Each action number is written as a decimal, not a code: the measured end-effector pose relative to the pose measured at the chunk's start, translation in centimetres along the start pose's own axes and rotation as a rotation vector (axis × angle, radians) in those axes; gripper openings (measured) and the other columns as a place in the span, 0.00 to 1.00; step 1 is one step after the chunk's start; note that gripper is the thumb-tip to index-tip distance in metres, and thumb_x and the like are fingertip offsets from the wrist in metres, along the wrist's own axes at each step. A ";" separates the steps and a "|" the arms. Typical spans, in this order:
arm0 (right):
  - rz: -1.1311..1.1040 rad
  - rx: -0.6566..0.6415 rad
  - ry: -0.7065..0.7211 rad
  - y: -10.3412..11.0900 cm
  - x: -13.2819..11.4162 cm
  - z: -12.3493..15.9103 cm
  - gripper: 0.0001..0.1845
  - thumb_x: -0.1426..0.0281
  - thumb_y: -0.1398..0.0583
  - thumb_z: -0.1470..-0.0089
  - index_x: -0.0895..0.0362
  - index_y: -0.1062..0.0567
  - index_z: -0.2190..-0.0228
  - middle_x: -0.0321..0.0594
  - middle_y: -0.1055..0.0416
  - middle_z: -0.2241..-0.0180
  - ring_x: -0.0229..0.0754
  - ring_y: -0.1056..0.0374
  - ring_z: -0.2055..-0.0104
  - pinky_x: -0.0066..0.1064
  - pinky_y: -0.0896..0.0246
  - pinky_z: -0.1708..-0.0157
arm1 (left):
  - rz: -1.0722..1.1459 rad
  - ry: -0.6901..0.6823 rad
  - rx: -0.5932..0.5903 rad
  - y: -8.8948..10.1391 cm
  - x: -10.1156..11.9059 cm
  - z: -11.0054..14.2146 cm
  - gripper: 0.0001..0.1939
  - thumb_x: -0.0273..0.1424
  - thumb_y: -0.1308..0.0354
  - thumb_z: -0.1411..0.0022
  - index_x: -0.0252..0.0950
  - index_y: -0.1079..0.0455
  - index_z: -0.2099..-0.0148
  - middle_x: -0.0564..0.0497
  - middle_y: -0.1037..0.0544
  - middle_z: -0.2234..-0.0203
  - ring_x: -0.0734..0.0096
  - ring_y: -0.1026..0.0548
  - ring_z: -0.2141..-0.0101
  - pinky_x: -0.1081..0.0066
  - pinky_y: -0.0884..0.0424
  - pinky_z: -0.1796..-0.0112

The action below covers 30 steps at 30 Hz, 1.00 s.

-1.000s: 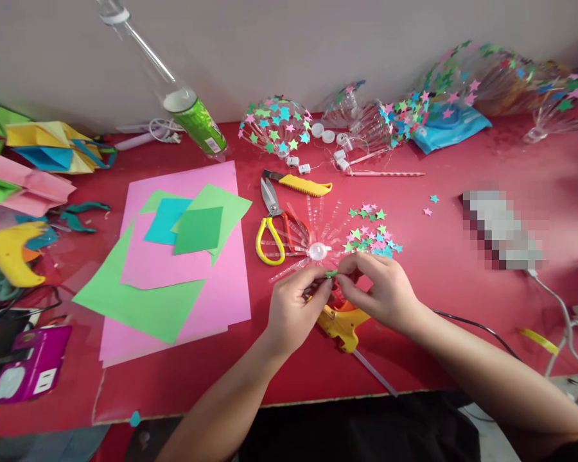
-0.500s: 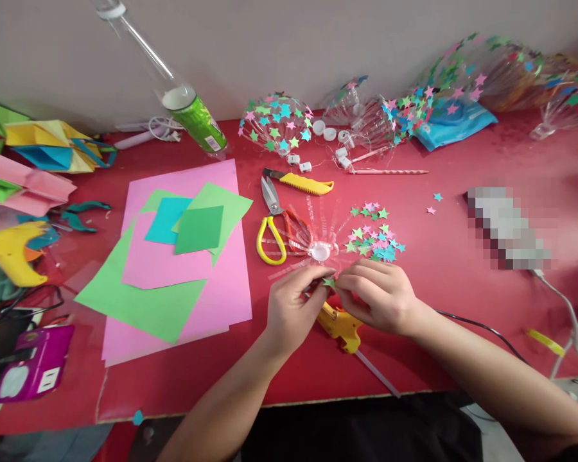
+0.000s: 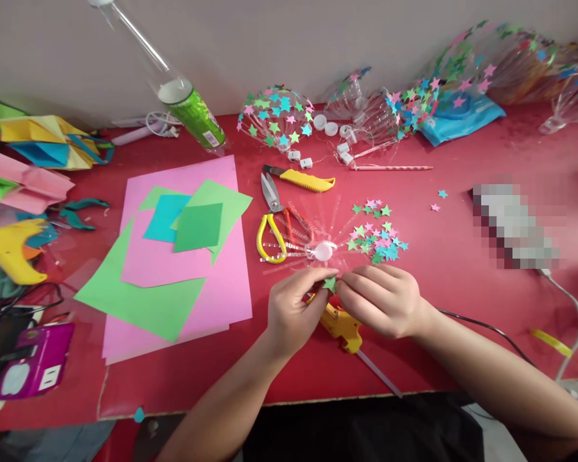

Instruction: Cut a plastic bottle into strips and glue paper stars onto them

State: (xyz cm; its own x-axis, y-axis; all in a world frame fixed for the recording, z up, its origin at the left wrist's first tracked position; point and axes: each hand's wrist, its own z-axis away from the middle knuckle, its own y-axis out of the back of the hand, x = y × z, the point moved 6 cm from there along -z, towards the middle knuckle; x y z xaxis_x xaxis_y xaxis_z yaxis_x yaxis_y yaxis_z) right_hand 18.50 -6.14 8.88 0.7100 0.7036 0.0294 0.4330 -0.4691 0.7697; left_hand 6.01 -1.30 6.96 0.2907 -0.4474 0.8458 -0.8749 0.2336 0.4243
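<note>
A small green paper star (image 3: 329, 284) is pinched between the thumb and forefinger of my left hand (image 3: 296, 305). My right hand (image 3: 383, 298) is closed right beside it, fingertips at the star's right edge; what they grip is hidden. Just beyond my hands lies a clear plastic bottle top cut into spreading strips, with a white cap (image 3: 324, 251) at its centre. Under my hands rests a yellow glue gun (image 3: 341, 327), partly covered, with a glue stick (image 3: 378, 372) sticking out of its back. A pile of coloured paper stars (image 3: 380, 242) lies ahead of my right hand.
Yellow-and-red-handled scissors (image 3: 271, 237) and a yellow utility knife (image 3: 308, 180) lie left of the strips. Coloured paper sheets (image 3: 158, 311) spread further left. Star-covered plastic pieces (image 3: 277, 115) and a green-labelled bottle (image 3: 192, 115) stand along the wall. A black cord (image 3: 486, 330) runs right.
The green star shows more of its face between my fingers. Both hands have barely moved. The whole view has shifted slightly.
</note>
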 end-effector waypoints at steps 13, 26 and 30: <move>-0.113 0.012 -0.185 -0.8 0.8 1.0 0.03 0.75 0.40 0.43 0.57 0.29 0.64 0.39 0.25 0.71 0.38 0.33 0.72 0.31 0.38 0.73 | -0.045 -0.133 0.003 0.0 0.7 -0.1 0.09 0.19 0.44 0.39 0.33 0.26 0.58 0.48 0.18 0.67 0.75 0.20 0.66 0.77 0.23 0.63; -0.313 0.044 -0.363 -0.7 1.7 0.0 0.04 0.78 0.43 0.43 0.58 0.30 0.67 0.38 0.29 0.76 0.37 0.35 0.75 0.29 0.39 0.75 | 0.046 -0.069 -0.058 -0.2 0.4 0.1 0.08 0.23 0.45 0.37 0.35 0.27 0.58 0.50 0.20 0.71 0.75 0.24 0.72 0.76 0.27 0.70; -0.499 0.028 -0.506 -0.9 2.4 -0.3 0.05 0.77 0.44 0.42 0.56 0.30 0.69 0.36 0.29 0.76 0.36 0.35 0.75 0.27 0.37 0.74 | 0.078 0.088 -0.085 -0.4 -0.3 0.1 0.06 0.27 0.45 0.35 0.35 0.26 0.62 0.55 0.27 0.80 0.78 0.31 0.80 0.77 0.32 0.77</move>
State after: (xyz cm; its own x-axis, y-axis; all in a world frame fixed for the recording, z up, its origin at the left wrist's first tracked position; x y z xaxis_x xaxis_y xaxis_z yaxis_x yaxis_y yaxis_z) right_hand 19.65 -3.93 8.46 0.5906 0.5073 -0.6275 0.7833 -0.1734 0.5970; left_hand 6.21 -1.40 6.54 0.2597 -0.3484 0.9007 -0.8610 0.3388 0.3793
